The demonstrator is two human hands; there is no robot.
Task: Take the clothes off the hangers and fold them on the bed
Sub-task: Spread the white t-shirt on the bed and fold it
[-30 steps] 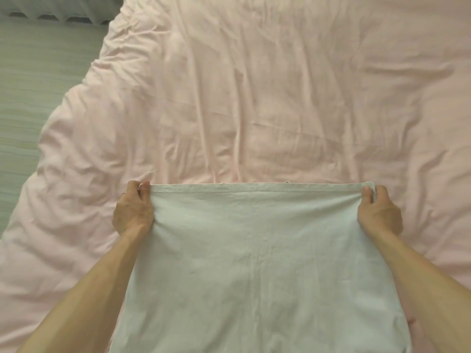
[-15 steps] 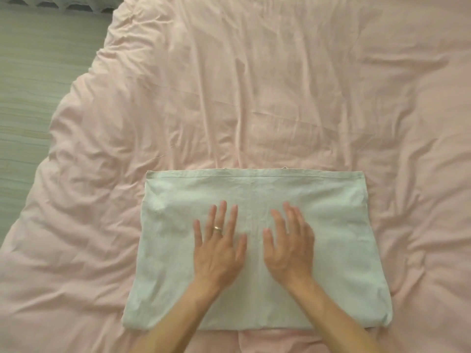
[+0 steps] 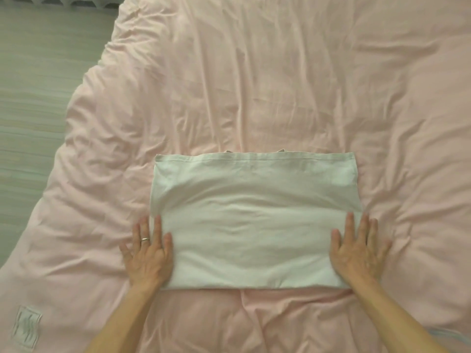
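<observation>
A pale white garment [image 3: 249, 220] lies folded into a flat rectangle on the pink bed [image 3: 254, 85], its hemmed edge on the far side. My left hand [image 3: 147, 253], with a ring on one finger, rests flat with fingers spread at the garment's near left edge. My right hand [image 3: 356, 250] rests flat the same way at the near right edge. Both palms face down and hold nothing. No hangers are in view.
The pink duvet is wrinkled all around the garment. A sewn label patch [image 3: 26, 329] sits at its near left corner. The bed's left edge drops to a grey-green floor [image 3: 33, 98]. A curtain hem [image 3: 63, 1] shows at the top left.
Both hands let go of the garment's top edge, pressed on its middle, then slid apart to its left and right sides. The garment now lies flat and folded shorter.
</observation>
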